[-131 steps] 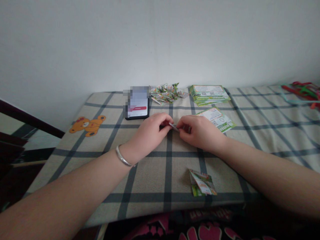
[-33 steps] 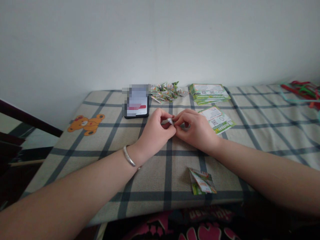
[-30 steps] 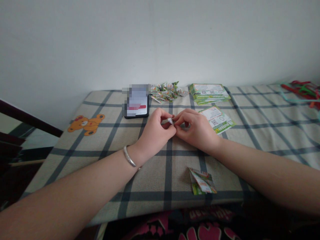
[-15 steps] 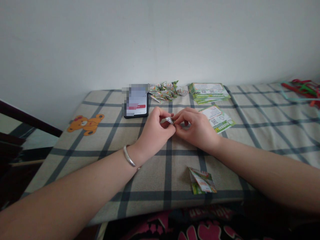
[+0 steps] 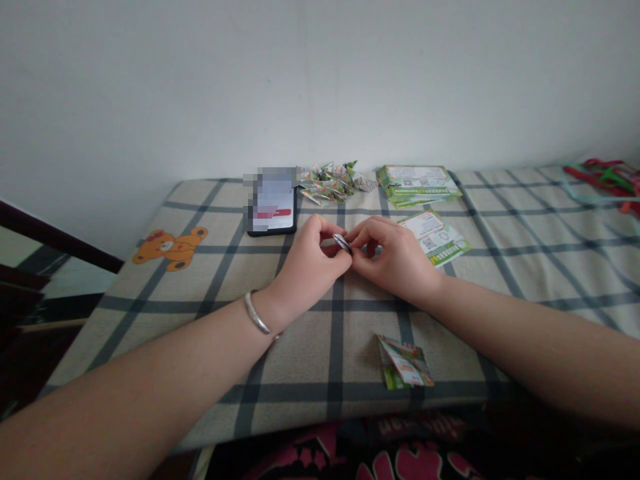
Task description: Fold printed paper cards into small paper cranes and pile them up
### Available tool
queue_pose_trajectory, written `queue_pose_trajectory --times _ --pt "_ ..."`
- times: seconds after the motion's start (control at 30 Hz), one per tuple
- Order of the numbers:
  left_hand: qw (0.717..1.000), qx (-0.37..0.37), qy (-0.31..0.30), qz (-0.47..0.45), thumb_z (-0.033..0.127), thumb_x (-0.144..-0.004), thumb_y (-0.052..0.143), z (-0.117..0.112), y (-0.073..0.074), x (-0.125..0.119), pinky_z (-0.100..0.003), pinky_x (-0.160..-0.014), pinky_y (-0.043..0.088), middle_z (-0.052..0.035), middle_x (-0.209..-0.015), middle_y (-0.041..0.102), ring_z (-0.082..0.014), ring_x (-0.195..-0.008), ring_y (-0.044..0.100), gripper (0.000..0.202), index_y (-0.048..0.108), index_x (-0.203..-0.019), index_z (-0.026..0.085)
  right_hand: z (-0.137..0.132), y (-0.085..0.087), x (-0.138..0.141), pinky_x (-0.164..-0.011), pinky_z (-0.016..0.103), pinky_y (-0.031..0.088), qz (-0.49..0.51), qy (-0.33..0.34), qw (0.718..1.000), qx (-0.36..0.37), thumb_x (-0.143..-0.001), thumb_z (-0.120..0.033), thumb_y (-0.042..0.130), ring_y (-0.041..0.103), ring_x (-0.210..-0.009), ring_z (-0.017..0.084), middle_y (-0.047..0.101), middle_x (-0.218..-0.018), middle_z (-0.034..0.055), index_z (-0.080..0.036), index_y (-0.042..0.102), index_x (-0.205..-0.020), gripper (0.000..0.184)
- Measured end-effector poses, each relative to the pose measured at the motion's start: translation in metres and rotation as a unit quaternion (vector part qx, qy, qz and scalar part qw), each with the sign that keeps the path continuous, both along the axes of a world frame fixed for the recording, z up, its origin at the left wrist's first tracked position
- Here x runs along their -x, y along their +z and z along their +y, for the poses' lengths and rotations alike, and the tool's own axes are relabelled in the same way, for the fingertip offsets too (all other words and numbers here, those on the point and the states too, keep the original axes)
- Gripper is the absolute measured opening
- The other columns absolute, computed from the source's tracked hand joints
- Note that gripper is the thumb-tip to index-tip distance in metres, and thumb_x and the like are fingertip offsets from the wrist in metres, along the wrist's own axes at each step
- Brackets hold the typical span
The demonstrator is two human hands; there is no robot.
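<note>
Over the middle of the table, my left hand (image 5: 315, 263) and my right hand (image 5: 393, 257) meet at the fingertips. Both pinch a small folded piece of paper (image 5: 342, 242), of which only a pale edge shows; the fingers hide the rest. Just behind my right hand lies a flat printed green-and-white card (image 5: 440, 241), partly covered by the hand. Closer to the front edge sits a folded paper piece (image 5: 406, 363) in the same green print, touched by neither hand. A silver bracelet (image 5: 256, 313) circles my left wrist.
Along the wall stand a smartphone (image 5: 273, 207), a cluster of folded paper pieces (image 5: 333, 183) and a stack of printed cards (image 5: 420, 183). A bear sticker (image 5: 173, 248) is at the left of the checked tablecloth (image 5: 295, 360). Red and green items (image 5: 613, 179) lie far right.
The small folded paper has tilted slightly between my fingertips, its pale edge now looking narrower. Both hands stay in nearly the same place.
</note>
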State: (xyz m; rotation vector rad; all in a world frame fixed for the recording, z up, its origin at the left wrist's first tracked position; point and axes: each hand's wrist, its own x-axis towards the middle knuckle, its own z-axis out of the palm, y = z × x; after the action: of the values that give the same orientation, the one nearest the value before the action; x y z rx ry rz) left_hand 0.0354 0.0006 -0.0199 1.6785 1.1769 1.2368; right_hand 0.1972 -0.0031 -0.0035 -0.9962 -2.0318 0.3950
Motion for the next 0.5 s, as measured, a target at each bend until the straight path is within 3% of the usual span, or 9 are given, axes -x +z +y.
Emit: queue_pose_trajectory --times 0.37,0.5 --pt "1.0 -0.008 -0.02 -0.02 0.006 -0.069 0.06 0.004 -0.0022 0.0002 -0.031 -0.079 0.047 0.0013 -0.089 0.059 -0.0138 -0.085 0.059 0.026 0.053 -0.09 0.019 0.0027 -0.0025 0.0001 -0.066 0.028 0.048 -0.028 0.009 1.0 0.0 -0.074 -0.009 0.06 0.057 -0.073 0.015 0.064 -0.086 0.0044 -0.021 0.051 -0.075 0.015" --pt "1.0 0.005 0.002 0.011 0.007 -0.067 0.062 0.0019 -0.0009 -0.0006 -0.031 -0.071 0.045 0.0018 -0.083 0.057 -0.0141 -0.078 0.057 0.025 0.05 -0.086 0.02 0.0013 -0.003 0.001 -0.069 0.03 0.048 -0.049 0.008 0.999 -0.01 -0.075 -0.01 0.059 0.059 -0.077 0.017 0.064 -0.086 0.0052 -0.021 0.049 -0.075 0.015"
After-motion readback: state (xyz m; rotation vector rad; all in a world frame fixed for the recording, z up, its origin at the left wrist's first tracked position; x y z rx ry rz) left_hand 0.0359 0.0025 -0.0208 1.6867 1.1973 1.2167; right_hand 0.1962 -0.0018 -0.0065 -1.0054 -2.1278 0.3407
